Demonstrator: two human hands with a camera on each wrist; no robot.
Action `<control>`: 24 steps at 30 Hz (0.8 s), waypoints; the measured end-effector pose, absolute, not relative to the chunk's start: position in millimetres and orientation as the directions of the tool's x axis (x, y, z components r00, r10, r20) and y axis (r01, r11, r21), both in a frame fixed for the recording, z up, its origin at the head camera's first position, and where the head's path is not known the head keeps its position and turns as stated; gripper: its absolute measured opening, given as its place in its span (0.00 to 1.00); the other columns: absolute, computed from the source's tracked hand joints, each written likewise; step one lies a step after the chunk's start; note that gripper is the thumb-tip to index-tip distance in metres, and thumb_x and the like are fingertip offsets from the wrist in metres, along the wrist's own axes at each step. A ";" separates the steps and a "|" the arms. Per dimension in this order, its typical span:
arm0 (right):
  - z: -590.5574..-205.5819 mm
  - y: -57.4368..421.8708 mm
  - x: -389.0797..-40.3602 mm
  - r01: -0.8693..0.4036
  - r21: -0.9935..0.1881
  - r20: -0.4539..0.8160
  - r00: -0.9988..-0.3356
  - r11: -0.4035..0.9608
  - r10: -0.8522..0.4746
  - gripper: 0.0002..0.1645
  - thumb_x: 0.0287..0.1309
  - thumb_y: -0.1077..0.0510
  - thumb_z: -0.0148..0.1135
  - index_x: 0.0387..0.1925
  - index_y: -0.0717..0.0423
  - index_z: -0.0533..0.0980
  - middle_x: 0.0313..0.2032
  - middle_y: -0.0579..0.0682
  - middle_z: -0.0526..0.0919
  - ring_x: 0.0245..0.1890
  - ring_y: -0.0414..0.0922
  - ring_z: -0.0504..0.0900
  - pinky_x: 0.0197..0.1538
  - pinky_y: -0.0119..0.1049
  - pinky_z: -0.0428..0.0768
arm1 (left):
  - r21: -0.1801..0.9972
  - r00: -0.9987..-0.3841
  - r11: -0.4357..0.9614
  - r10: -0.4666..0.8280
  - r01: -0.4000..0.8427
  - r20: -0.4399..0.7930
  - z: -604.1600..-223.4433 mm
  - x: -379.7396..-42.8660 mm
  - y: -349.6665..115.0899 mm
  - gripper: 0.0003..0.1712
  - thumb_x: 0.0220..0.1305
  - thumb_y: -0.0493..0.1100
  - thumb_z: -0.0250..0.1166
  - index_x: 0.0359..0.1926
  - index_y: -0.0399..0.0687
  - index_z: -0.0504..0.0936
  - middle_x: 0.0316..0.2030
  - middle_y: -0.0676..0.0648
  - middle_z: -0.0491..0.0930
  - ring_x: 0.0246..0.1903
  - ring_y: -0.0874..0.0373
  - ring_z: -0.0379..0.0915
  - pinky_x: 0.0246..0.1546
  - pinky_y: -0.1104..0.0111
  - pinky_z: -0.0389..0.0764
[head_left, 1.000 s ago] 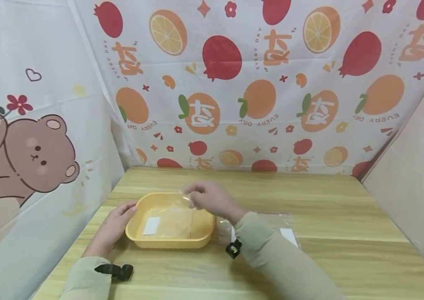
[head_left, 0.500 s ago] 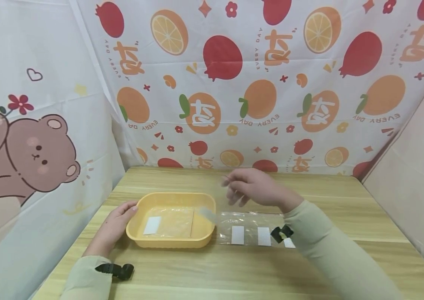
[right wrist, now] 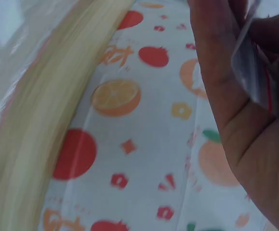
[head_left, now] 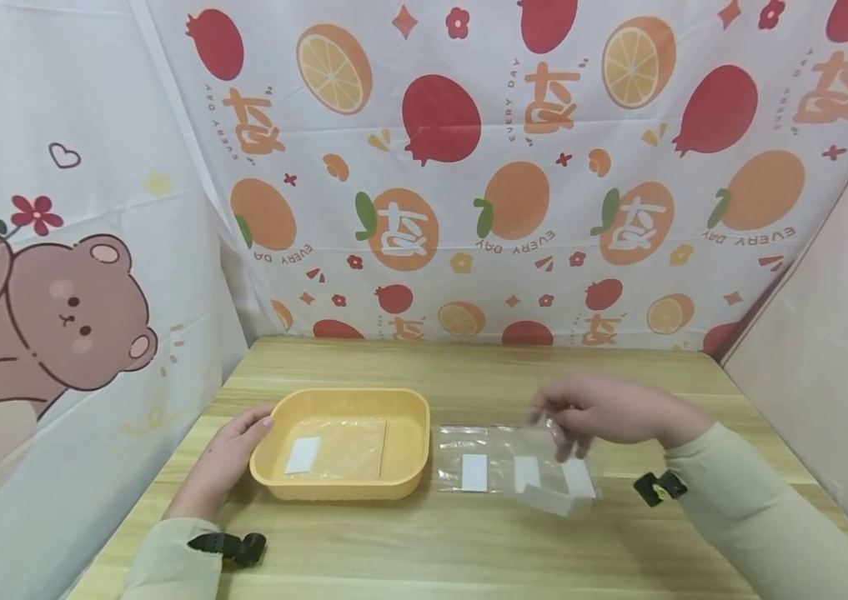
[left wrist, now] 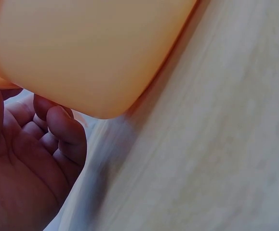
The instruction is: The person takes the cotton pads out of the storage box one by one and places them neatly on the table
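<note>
A yellow plastic basin (head_left: 401, 490) stands on the table with a clear zip bag (head_left: 348, 446) bearing a white label lying in it. My left hand (head_left: 232, 450) grips the basin's left rim; in the left wrist view its fingers (left wrist: 67, 126) are curled against the outer wall. To the right, my right hand (head_left: 611, 408) pinches another clear zip bag (right wrist: 255, 72), its red seal line showing in the right wrist view. This bag hangs down, and its white label (head_left: 554, 500) is blurred over the row of bags on the table.
Several clear zip bags with white labels (head_left: 474, 472) lie overlapping in a row right of the basin. The wooden table (head_left: 393, 550) is bounded behind by a fruit-print cloth (head_left: 461, 250), with a bear-print cloth (head_left: 78, 308) on the left and a plain one (head_left: 829, 350) on the right.
My right hand has moved right, from over the basin to above the row of bags, carrying a zip bag with it. My left hand stays at the basin's rim.
</note>
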State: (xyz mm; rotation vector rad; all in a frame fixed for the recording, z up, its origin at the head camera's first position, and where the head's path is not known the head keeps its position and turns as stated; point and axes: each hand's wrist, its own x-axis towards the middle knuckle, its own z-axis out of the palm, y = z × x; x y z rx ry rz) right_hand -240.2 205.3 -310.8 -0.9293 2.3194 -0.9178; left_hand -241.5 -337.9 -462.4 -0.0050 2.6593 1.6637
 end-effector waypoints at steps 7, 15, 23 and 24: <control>-324.0 256.1 -231.7 -0.361 -0.763 -0.259 -0.590 0.536 -0.765 0.19 0.74 0.67 0.45 0.49 0.47 0.80 0.29 0.54 0.83 0.26 0.51 0.85 0.28 0.45 0.84 | 0.899 -1.000 0.438 -0.003 -0.007 -0.006 -462.6 -241.0 -338.2 0.35 0.80 0.59 0.47 0.73 0.36 0.65 0.69 0.33 0.66 0.58 0.51 0.69 0.48 0.74 0.75; -360.0 291.6 -250.2 -0.281 -0.673 -0.394 -0.646 0.684 -0.654 0.15 0.65 0.70 0.51 0.42 0.53 0.81 0.27 0.52 0.82 0.24 0.48 0.82 0.26 0.38 0.81 | 0.896 -1.000 0.444 -0.005 -0.014 -0.013 -460.9 -242.7 -338.0 0.36 0.80 0.60 0.47 0.73 0.37 0.64 0.70 0.34 0.65 0.62 0.45 0.67 0.48 0.75 0.75; -402.9 302.0 -284.6 -0.384 -0.419 -0.263 -0.816 0.822 -0.515 0.15 0.63 0.70 0.56 0.32 0.49 0.82 0.28 0.43 0.79 0.28 0.40 0.74 0.34 0.39 0.74 | 0.897 -1.000 0.442 -0.016 -0.031 -0.027 -461.7 -240.3 -336.8 0.37 0.80 0.60 0.47 0.73 0.37 0.64 0.71 0.33 0.64 0.64 0.43 0.64 0.48 0.76 0.73; -406.0 302.1 -287.7 -0.389 -0.404 -0.249 -0.824 0.828 -0.509 0.13 0.64 0.68 0.57 0.32 0.49 0.82 0.28 0.42 0.79 0.28 0.40 0.74 0.35 0.39 0.74 | 0.898 -1.000 0.438 -0.015 -0.029 -0.025 -461.9 -240.0 -336.9 0.37 0.80 0.60 0.47 0.73 0.37 0.64 0.70 0.33 0.64 0.64 0.43 0.64 0.48 0.75 0.73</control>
